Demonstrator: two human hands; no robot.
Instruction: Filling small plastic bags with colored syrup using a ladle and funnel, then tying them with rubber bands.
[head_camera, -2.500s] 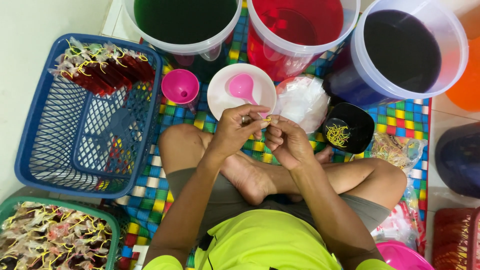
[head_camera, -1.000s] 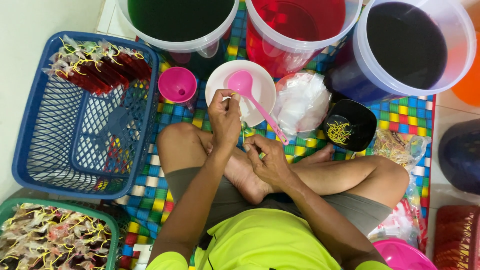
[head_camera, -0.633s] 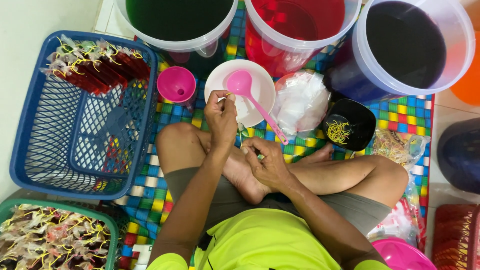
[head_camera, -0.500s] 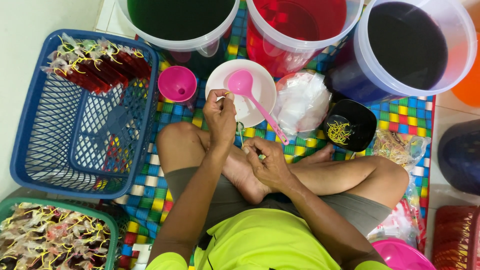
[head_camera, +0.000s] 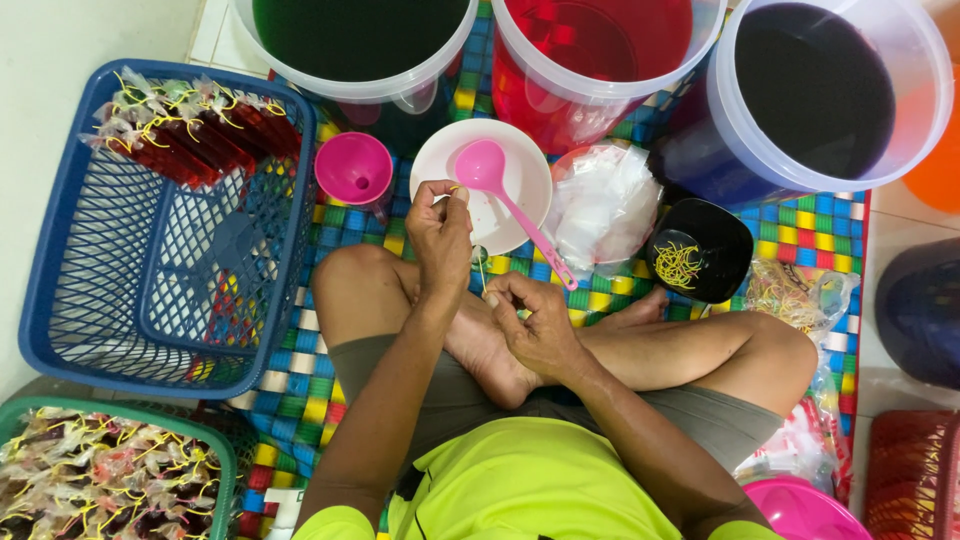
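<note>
Thin rubber band (head_camera: 481, 268) stretched between both hands, above the crossed legs. Left hand (head_camera: 440, 235) pinches its upper end over the white plate (head_camera: 515, 205); right hand (head_camera: 535, 325) pinches the lower end. Pink ladle (head_camera: 505, 195) on plate, pink funnel (head_camera: 354, 169) beside.

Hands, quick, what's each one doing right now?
Left hand: closed, pinching a yellow rubber band.
Right hand: closed, pinching the band's lower end.

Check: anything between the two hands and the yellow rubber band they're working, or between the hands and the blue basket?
Nothing visible. The left hand and right hand already pinch the rubber band. The blue basket lies open beside the left knee, with only colourful mat between.
</note>
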